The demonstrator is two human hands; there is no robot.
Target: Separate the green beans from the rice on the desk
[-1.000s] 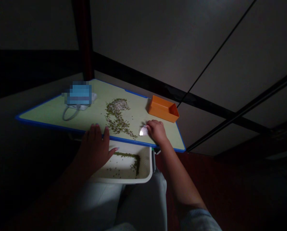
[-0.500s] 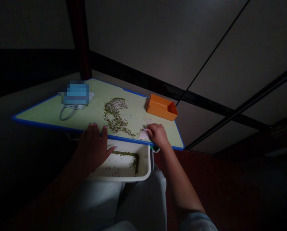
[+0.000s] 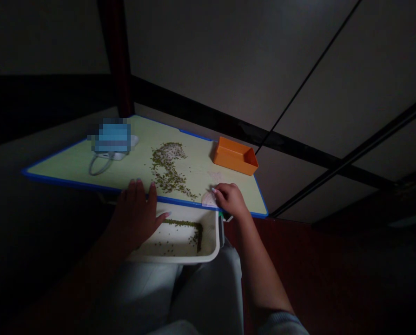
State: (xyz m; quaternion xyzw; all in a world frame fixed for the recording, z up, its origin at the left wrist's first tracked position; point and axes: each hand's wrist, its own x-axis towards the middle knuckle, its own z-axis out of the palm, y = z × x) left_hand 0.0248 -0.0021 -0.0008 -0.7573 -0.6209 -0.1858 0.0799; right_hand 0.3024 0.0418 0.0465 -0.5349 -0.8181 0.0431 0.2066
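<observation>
My left hand (image 3: 135, 211) lies with its fingers spread on the near blue edge of the small pale-green table (image 3: 201, 158), its thumb over a white bin. My right hand (image 3: 231, 199) rests on the table's right part with fingers curled and pinched together; what they hold, if anything, is too small to make out. By its fingertips is a flat, pinkish-white patch (image 3: 208, 199). Between the hands, a loose pile of small green and brownish seed-like bits (image 3: 169, 174) spreads across the tabletop, paler at the far end.
An orange open box (image 3: 230, 160) stands at the table's far right. To the left sits a blurred blue-and-white device (image 3: 113, 139) with a looped grey strap. The white bin (image 3: 213, 253), with more green bits inside, sits below the near edge over my lap. Panelled walls border the far side.
My right hand has shifted slightly nearer to me, and its fingers have lifted a little, showing more of the pinkish patch. My left hand stays in place.
</observation>
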